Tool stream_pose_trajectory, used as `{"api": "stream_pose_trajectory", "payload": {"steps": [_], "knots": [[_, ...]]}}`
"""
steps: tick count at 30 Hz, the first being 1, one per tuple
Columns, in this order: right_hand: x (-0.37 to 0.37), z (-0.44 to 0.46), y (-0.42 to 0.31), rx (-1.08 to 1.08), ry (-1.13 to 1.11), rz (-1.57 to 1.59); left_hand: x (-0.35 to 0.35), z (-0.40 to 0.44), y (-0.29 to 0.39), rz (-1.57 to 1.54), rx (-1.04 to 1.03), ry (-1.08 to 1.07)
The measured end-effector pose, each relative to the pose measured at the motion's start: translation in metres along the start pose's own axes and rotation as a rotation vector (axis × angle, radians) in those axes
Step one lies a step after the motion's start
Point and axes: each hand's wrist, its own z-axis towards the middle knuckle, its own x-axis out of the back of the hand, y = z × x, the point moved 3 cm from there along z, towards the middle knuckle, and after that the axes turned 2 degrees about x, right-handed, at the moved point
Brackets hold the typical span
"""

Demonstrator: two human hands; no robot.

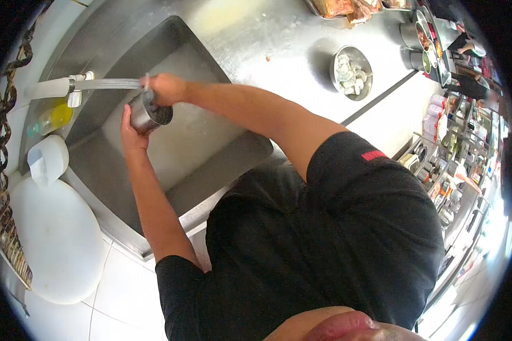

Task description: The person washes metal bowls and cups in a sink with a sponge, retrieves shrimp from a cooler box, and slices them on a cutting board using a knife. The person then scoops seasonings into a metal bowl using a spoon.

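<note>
A dark metal cup-like container (145,116) is tilted over the sink (179,108), its opening toward the lower right. My left hand (134,135) is wrapped round its lower left side, thumb up along the wall. At the container's upper edge, my right hand (168,90) has its fingers closed; what they hold, if anything, is blurred. A stream of water (108,84) runs from the white tap (54,88) to my right hand and the container.
A yellow bottle (60,115), a white plastic jug (49,160) and a white round board (60,238) are left of the sink. On the steel counter (267,34) stands a metal bowl (366,57) with pale pieces. Packed shelves and people are at the far right.
</note>
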Motion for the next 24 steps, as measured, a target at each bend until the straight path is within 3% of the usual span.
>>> {"api": "stream_pose_trajectory", "payload": {"steps": [1, 4, 7, 8, 10, 11, 12, 13, 15, 18, 21, 24], "knots": [[0.001, 0.007, -0.002, 0.321, 0.124, -0.270, -0.006, -0.006, 0.002, -0.003, 0.068, 0.022], [0.008, 0.015, -0.018, -0.035, 0.041, -0.264, -0.012, -0.008, 0.009, -0.167, 0.034, 0.030], [-0.009, -0.010, -0.017, -0.843, -0.006, 0.475, 0.004, 0.010, 0.009, -0.183, -0.114, -0.090], [-0.033, -0.019, -0.003, -0.663, -0.121, 0.343, 0.012, 0.015, 0.007, -0.129, -0.091, -0.042], [-0.079, -0.037, 0.012, -0.944, -0.115, 0.824, 0.031, 0.031, 0.002, -0.034, -0.139, -0.094], [-0.071, -0.039, 0.014, -0.508, -0.440, 0.504, 0.032, 0.022, 0.001, -0.037, -0.050, -0.043], [-0.059, -0.027, 0.008, -0.703, -0.439, 0.374, 0.040, 0.027, -0.005, -0.028, -0.102, -0.048], [-0.021, -0.016, -0.021, -0.684, -0.336, 0.102, 0.030, 0.012, -0.004, -0.084, -0.033, -0.024], [-0.020, 0.014, -0.005, 0.122, 0.035, -0.322, 0.016, 0.000, -0.014, -0.172, 0.033, -0.047], [0.000, 0.036, -0.016, 0.377, -0.007, -0.333, 0.001, -0.001, -0.015, -0.351, 0.067, -0.143], [-0.004, 0.029, 0.000, -0.455, -0.142, -0.095, 0.003, 0.009, -0.004, -0.240, -0.042, -0.133], [0.007, -0.023, -0.030, -0.146, 0.245, -0.373, 0.003, 0.011, -0.010, -0.187, -0.014, -0.068]]}}
